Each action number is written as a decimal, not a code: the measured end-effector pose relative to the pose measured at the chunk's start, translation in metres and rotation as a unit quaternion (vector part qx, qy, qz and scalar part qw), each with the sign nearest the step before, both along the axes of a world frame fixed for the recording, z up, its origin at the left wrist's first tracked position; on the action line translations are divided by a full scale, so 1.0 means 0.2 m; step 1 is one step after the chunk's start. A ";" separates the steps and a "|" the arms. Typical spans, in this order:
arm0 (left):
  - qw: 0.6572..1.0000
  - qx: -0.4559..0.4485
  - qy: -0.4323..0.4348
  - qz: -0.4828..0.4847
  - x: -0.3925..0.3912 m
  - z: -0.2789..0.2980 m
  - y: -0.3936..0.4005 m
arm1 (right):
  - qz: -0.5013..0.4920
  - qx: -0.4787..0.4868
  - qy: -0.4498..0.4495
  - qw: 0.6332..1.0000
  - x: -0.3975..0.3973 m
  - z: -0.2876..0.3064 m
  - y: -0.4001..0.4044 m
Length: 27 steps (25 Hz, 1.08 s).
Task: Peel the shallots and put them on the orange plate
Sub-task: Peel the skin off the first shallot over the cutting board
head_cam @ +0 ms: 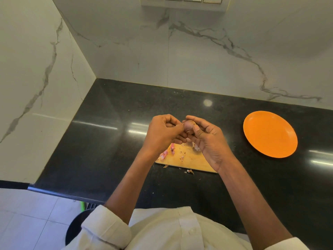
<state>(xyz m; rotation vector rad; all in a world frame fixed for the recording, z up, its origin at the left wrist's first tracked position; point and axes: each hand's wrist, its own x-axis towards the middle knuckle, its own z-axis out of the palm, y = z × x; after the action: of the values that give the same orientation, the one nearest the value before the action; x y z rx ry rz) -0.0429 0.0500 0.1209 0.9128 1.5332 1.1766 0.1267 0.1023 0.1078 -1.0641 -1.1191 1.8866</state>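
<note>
- The black granite countertop [111, 141] runs under everything, its polished face throwing back streaks of light, with white veined marble walls [126, 56] meeting in the corner behind it.
- The orange plate [270, 134] sits flat on the counter well to the right of my hands, nothing lying on it.
- A wooden cutting board [189, 159] lies on the counter directly beneath my hands, mostly covered by them from this angle.
- My right hand [207, 139] is raised above the board, palm turned toward me, fingers curled round a shallot [188, 125]; my thumb presses against its near side and my fingertips wrap over the top, so the grip is narrow and closed on the bulb.
- My left hand [163, 132] is up against the shallot's left end, fingers bent in tight, thumb and forefinger pinching at it; whether they have hold of loose skin or the bulb's tip I cannot tell.
- The shallot itself is held in the air between both hands, above the board's far edge, purple-brown skin showing.
- Pink and papery peel scraps [166, 154] lie on the board's left part, partly hidden under my left wrist.
- A few skin flakes [189, 171] rest on the counter just beside the board's near edge.
</note>
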 end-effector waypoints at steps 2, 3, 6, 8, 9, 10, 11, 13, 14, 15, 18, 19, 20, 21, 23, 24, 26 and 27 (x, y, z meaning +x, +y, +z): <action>1.000 0.010 0.009 0.007 0.01 -0.02 0.00 | 0.001 -0.027 0.030 0.999 0.00 0.00 0.00; 1.000 0.011 0.001 0.007 0.01 -0.03 0.01 | 0.003 -0.041 0.044 0.998 0.00 -0.01 0.01; 0.999 0.006 -0.053 -0.001 0.00 -0.04 0.00 | 0.004 -0.079 0.086 0.993 0.01 -0.01 0.01; 0.996 0.001 -0.086 -0.009 0.00 -0.03 -0.01 | 0.003 -0.092 0.106 0.990 0.02 -0.02 0.01; 0.996 -0.001 -0.093 -0.012 0.00 -0.02 -0.02 | 0.003 -0.092 0.108 0.990 0.02 -0.02 0.01; 0.996 -0.001 -0.092 -0.014 0.00 -0.02 -0.02 | 0.003 -0.086 0.106 0.991 0.03 -0.02 0.01; 0.997 0.001 -0.080 -0.015 0.00 -0.02 -0.02 | 0.003 -0.077 0.100 0.992 0.03 -0.02 0.01; 0.999 0.010 -0.045 -0.015 0.00 -0.02 -0.02 | 0.005 -0.057 0.086 0.995 0.02 0.01 0.00; 0.999 0.014 -0.032 -0.016 0.00 -0.02 -0.02 | 0.007 -0.045 0.078 0.996 0.02 0.02 0.00; 0.999 0.019 -0.024 -0.017 0.00 -0.02 -0.02 | 0.010 -0.032 0.067 0.997 0.01 0.02 -0.01; 0.999 0.037 0.008 -0.033 -0.02 -0.03 -0.03 | 0.013 0.000 0.030 0.999 0.01 0.02 -0.01; 0.998 0.046 0.026 -0.042 -0.02 -0.03 -0.03 | 0.010 0.005 0.018 1.000 0.02 0.02 -0.01; 0.996 0.056 0.047 -0.049 -0.02 -0.03 -0.03 | 0.009 0.009 0.009 1.000 0.02 0.02 -0.01; 0.994 0.065 0.070 -0.052 -0.02 -0.02 -0.03 | 0.009 0.014 0.001 1.000 0.02 0.02 -0.01; 0.989 0.083 0.115 -0.045 -0.01 -0.02 -0.03 | 0.013 0.020 -0.006 1.000 0.02 0.02 -0.01; 0.986 0.092 0.135 -0.038 0.00 -0.01 -0.03 | 0.014 0.022 -0.007 1.000 0.02 0.02 -0.01; 0.980 0.105 0.168 -0.027 0.01 -0.01 -0.03 | 0.014 0.027 -0.014 0.999 0.02 0.02 0.00; 0.978 0.104 0.178 -0.026 0.02 -0.01 -0.02 | 0.015 0.031 -0.018 0.999 0.03 0.02 0.00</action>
<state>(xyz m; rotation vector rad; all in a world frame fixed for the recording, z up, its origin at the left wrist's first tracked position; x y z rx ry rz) -0.0395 0.0455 0.1191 1.3537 1.6732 1.1967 0.1327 0.1033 0.1112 -1.0570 -1.2126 1.8498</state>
